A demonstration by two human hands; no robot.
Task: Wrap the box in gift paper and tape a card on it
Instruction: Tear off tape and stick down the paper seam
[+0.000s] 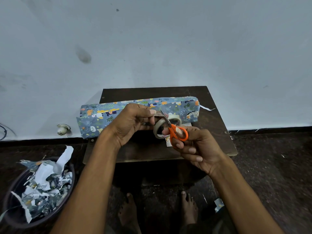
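At frame centre, our left hand pinches a tape strip pulled from the tape roll; our right hand grips orange scissors. The wrapped box lies just behind on the table.

The left hand pinches a strip from the tape roll; the right hand holds orange scissors over the wrapped box.
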